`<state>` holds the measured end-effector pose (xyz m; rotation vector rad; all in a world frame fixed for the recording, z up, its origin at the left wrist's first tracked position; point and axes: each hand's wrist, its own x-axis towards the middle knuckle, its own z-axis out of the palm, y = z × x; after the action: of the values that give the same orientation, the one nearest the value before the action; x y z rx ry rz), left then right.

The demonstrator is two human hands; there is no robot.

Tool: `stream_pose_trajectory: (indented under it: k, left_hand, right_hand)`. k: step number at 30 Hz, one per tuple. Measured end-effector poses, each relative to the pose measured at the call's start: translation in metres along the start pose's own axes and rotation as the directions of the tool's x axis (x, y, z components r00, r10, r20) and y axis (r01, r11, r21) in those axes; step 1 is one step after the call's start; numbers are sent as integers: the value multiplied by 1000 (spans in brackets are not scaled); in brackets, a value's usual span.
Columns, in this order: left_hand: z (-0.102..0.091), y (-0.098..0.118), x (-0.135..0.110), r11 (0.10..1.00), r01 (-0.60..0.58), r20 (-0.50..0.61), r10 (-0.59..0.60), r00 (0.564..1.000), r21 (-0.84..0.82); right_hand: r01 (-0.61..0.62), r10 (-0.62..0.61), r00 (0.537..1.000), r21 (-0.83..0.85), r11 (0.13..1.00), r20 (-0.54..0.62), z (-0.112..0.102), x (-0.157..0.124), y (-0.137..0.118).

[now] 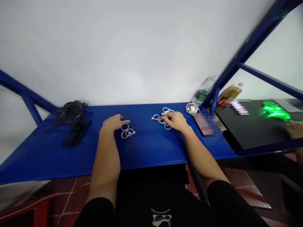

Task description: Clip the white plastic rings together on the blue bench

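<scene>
My left hand is low over the blue table, its thumb stretched to the right and apart from the bent index finger. I see nothing held in it. Just beside and below the thumb lies a small group of thin white rings with little round tabs, partly overlapping. My right hand rests on a larger loose pile of the same white rings, its fingers curled down and its thumb against a ring. The fingertips and some rings are hidden beneath that hand.
On the blue table, a black phone-like slab and a dark round object lie left. A coiled white cable, a phone and a bottle sit right. Beyond the blue frame, another person's hand is near green lights.
</scene>
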<state>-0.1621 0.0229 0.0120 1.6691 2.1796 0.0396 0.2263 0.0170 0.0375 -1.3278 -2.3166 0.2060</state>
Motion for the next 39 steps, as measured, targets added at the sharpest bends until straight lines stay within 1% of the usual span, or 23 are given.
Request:
stream_pose_trajectory:
  k: [3,6,9,12,14,16,17,19,21,24,25,27,30,33,35,37,39]
  left_hand:
    - [2,3,1,1000,-13,47,12,999,21]
    - [5,14,0,998,-49,47,48,998,40]
    - [11,32,-4,994,-93,10,92,996,52]
    - [16,52,-12,991,-127,-69,129,989,44]
    - [19,62,-17,983,-183,-86,181,980,-19]
    - [21,68,-20,952,-264,-47,260,965,-154]
    - [24,70,-20,922,-308,-16,314,949,-234]
    - [30,73,-19,837,-397,32,440,897,-376]
    - [40,78,-18,753,-483,25,550,835,-446]
    - [55,92,-19,675,-593,-65,634,770,-439]
    - [59,97,-20,658,-626,-102,651,752,-417]
    - [63,106,-24,614,-704,-186,692,698,-357]
    - [62,116,-32,527,-796,-346,717,605,-298]
    - [60,121,-39,449,-845,-512,673,534,-291]
    - [60,124,-43,401,-871,-584,648,489,-285]
    - [60,127,-46,372,-885,-615,639,462,-279]
    - [60,129,-48,376,-889,-634,628,451,-260]
  right_hand:
    - [51,-53,998,33,998,33,9,0,-6]
    - [125,-131,986,71,990,99,21,-2,-12]
    - [192,-205,968,97,977,146,32,-3,-18]
    - [218,-235,962,127,968,142,38,-4,-19]
    - [214,-232,963,131,968,137,39,-4,-19]
    - [214,-231,964,129,968,134,40,-4,-19]
    - [220,-237,962,129,967,135,39,-4,-19]
    - [238,-255,957,130,962,136,39,-3,-20]
    - [249,-266,954,131,960,141,38,-3,-22]
    - [232,-251,955,133,964,155,37,-4,-24]
    - [222,-242,957,132,966,161,37,-4,-25]
    - [200,-218,962,120,972,164,37,-3,-26]
    - [151,-163,979,103,983,125,36,-3,-28]
    - [71,-77,996,132,989,42,34,-2,-29]
    - [48,-50,999,194,980,4,33,-2,-29]
    - [71,-70,997,266,961,-12,34,-2,-29]
    - [111,-105,994,322,940,-35,35,-3,-28]
